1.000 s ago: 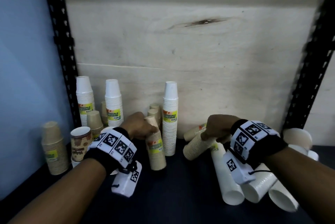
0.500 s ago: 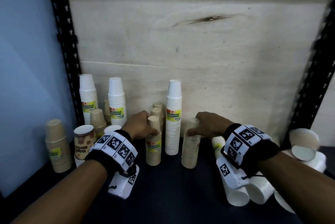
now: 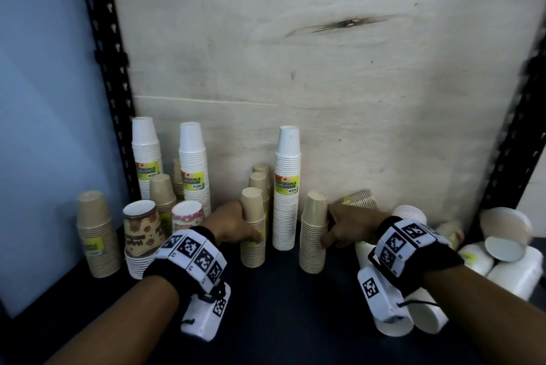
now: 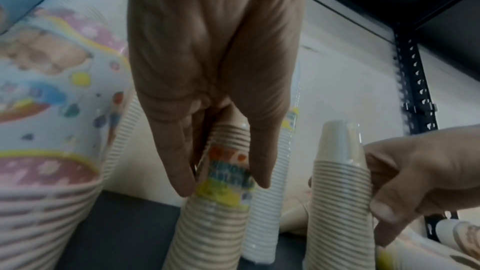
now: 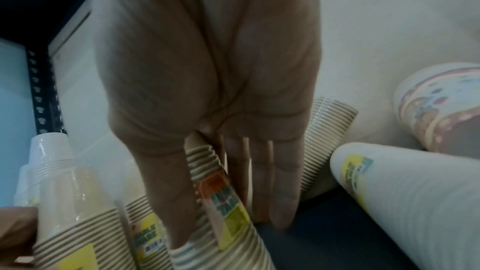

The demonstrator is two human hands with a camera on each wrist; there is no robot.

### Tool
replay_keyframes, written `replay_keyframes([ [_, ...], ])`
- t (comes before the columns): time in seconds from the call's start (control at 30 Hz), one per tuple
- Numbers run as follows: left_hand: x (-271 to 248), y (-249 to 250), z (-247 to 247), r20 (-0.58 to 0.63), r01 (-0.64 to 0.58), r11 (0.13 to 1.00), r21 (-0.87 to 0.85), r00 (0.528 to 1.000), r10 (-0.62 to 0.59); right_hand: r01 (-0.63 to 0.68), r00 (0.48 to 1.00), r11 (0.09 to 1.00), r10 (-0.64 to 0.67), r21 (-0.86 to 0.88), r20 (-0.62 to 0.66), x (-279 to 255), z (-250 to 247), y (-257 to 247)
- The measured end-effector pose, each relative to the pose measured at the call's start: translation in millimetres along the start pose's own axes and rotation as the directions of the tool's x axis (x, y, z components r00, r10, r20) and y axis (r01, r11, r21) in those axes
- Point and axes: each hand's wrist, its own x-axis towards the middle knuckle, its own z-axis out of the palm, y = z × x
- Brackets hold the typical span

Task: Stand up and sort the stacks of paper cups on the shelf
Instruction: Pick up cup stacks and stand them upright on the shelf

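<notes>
Here, two short stacks of brown ribbed paper cups stand upright, upside down, on the dark shelf point(image 3: 280, 320), one on either side of a tall white stack of paper cups with a yellow-green label point(image 3: 286, 187); the left brown stack point(image 3: 252, 234) is held by the left hand point(image 3: 233, 224), whose grip wraps fingers and thumb round its labelled middle, and the right brown stack point(image 3: 313, 231) is held by the right hand point(image 3: 344, 225), thumb in front and fingers behind; both grips sit low on the stacks, probably so the nested cups stay together and plumb while being settled on their rims. The brown stacks seem placed near other brown ones behind them point(image 3: 260, 178), which suggests sorting by colour; further left stand two more white labelled stacks point(image 3: 193, 166) against the pale plywood back panel point(image 3: 325, 83), a brown stack at the far left point(image 3: 94, 231), and printed patterned cups point(image 3: 140, 231). To the right, long white stacks point(image 3: 393, 320) and a brown one point(image 3: 359, 200) lie on their sides, unsorted; these likely need standing up next; the black perforated upright point(image 3: 103, 39) frames the left edge.
</notes>
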Motion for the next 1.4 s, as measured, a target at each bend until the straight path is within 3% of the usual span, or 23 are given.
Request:
replay_keyframes([
  [0.1, 1, -10, 12, 0.006, 0.018, 0.999, 0.029, 1.000, -0.018, -0.016, 1.000, 0.999, 0.016, 0.047, 0.002, 1, 6, 3],
  [0.2, 3, -17, 20, 0.027, 0.033, 0.999, 0.032, 0.999, -0.034, -0.057, 0.998, 0.998, 0.057, -0.040, -0.013, 0, 11, 0],
  [0.37, 3, -24, 29, 0.092, 0.070, 0.997, 0.038, 0.993, -0.073, -0.053, 0.991, 0.996, 0.061, -0.067, 0.121, -7, 14, 0],
  [0.5, 3, -25, 31, 0.132, 0.078, 0.993, 0.085, 0.987, -0.089, -0.058, 0.995, 0.994, 0.065, -0.090, 0.077, -6, 15, 2],
  [0.93, -7, -17, 26, 0.136, 0.076, 0.989, 0.130, 0.986, -0.094, -0.075, 0.988, 0.997, 0.069, 0.033, 0.139, -3, 23, 3],
  [1.4, -9, -19, 26, 0.151, 0.101, 0.986, 0.136, 0.981, -0.121, -0.033, 0.994, 0.997, 0.040, -0.069, 0.099, 16, 40, -21],
])
